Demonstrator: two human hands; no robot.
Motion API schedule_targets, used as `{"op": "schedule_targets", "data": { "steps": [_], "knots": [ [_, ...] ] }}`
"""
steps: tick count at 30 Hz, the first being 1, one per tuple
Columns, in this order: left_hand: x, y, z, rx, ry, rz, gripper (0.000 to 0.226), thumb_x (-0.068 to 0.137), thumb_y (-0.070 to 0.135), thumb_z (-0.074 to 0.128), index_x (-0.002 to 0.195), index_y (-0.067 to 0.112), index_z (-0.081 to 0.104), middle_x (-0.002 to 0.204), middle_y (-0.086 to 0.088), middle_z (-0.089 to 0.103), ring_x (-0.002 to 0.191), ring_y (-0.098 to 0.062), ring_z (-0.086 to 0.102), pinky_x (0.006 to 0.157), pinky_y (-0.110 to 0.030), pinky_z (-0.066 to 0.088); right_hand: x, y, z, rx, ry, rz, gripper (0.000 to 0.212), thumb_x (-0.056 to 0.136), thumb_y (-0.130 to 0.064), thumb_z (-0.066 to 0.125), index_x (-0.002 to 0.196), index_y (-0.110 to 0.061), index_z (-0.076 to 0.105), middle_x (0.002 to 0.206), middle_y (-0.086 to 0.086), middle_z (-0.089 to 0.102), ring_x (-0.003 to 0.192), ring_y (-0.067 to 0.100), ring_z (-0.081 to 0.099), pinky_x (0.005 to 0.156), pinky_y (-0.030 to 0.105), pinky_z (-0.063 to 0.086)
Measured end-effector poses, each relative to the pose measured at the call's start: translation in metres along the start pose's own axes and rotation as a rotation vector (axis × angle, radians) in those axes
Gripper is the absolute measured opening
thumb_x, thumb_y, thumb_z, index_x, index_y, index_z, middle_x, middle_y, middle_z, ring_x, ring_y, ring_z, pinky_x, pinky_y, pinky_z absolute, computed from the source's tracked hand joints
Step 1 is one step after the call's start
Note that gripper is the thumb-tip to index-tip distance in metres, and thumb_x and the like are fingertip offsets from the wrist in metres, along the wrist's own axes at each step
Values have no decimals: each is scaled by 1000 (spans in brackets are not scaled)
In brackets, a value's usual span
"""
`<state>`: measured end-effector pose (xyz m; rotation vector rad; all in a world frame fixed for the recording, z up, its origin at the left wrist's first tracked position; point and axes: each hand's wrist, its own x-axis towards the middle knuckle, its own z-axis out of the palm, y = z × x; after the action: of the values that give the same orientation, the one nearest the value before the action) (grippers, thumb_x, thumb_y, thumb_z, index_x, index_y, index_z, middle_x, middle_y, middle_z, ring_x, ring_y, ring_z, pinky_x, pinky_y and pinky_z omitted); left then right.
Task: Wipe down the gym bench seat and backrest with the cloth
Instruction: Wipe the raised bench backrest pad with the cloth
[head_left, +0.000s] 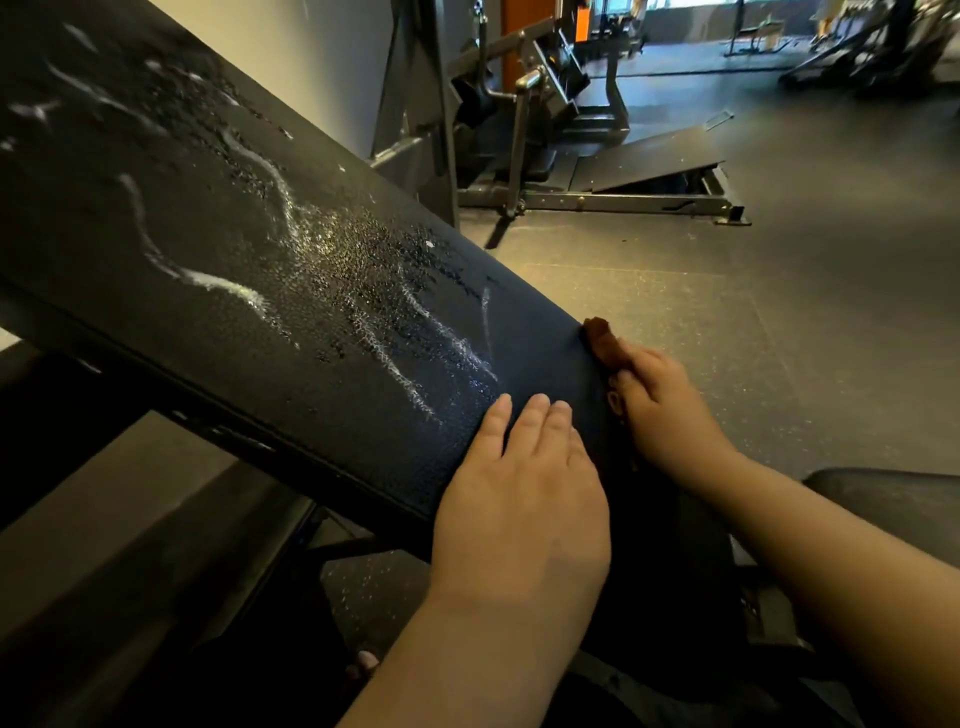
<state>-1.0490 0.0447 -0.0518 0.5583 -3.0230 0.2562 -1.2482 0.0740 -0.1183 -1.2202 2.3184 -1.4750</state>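
The left hand (519, 499) lies flat, fingers straight and together, on the wet, streaked backrest (249, 223); the right hand (662, 410) grips a brown cloth (600, 338) at its lower edge.

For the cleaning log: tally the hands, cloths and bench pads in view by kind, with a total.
Hands: 2 (left hand, right hand)
Cloths: 1 (brown cloth, gripped by the right hand)
Bench pads: 2 (backrest; likely the seat, far right)
Total: 5

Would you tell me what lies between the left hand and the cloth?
Only bare backrest pad separates left hand and cloth, per the head view.
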Motion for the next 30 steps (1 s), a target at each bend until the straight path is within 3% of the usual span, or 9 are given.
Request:
{"op": "schedule_targets", "data": {
  "steps": [3,6,11,14,16,18,23,27,30],
  "knots": [
    [1,1,-3,7,-37,0,96,69,23,-24,158,5,7,168,-8,0,155,-23,-7,118,-45,-17,-6,-17,4,28,-31,-47,40,99,-1,46,129,-23,63,118,-5,62,106,10,59,94,25,45],
    [1,-1,-7,17,-62,4,87,77,24,-20,158,5,2,168,-8,-4,154,-23,-11,116,-45,-20,-45,-33,1,20,-120,-190,52,102,-7,51,147,-32,44,140,-28,44,129,-15,40,109,6,27],
    [0,-1,-10,58,-71,34,97,68,22,-25,158,3,6,168,-11,-1,155,-26,-7,119,-46,-16,-29,-12,-4,-91,-74,-170,44,103,-8,49,145,-19,51,139,-10,51,128,-8,44,112,15,31],
    [-6,-6,-7,21,-13,14,84,82,26,-5,149,2,41,160,-14,32,151,-26,24,123,-47,11,1,-12,1,-62,-44,12,38,97,-20,42,129,-26,61,120,-2,61,110,17,57,103,50,47],
    [-14,-11,-2,-100,74,-2,59,86,26,28,121,5,72,134,-9,65,131,-22,56,113,-44,41,-3,-26,7,-32,-36,27,41,96,-21,42,133,-28,58,127,-3,59,114,13,55,107,40,45],
    [-23,-19,4,-150,156,11,48,83,25,40,109,6,77,122,-7,71,120,-20,64,105,-44,49,-29,-49,12,-20,-47,-62,46,101,-13,48,146,-24,50,141,-14,49,126,-5,44,112,14,30],
    [-36,-25,9,-72,243,-21,44,87,21,47,118,3,72,131,-11,66,127,-24,59,107,-47,47,-55,-49,4,-34,-141,-301,49,97,-17,48,146,-17,51,148,-8,49,138,2,41,117,19,28],
    [-39,-23,15,-49,254,-23,43,89,20,51,124,2,69,137,-13,62,132,-26,55,109,-47,45,1,-34,4,27,-85,51,41,93,-19,42,126,-29,65,119,-4,65,108,13,61,99,44,49],
    [-41,-26,12,-66,273,5,42,87,22,54,122,5,71,134,-10,64,130,-23,57,112,-43,42,-17,-59,18,-11,-52,3,43,100,-15,47,141,-23,57,140,-10,53,128,8,49,116,33,35]
  ]
}}
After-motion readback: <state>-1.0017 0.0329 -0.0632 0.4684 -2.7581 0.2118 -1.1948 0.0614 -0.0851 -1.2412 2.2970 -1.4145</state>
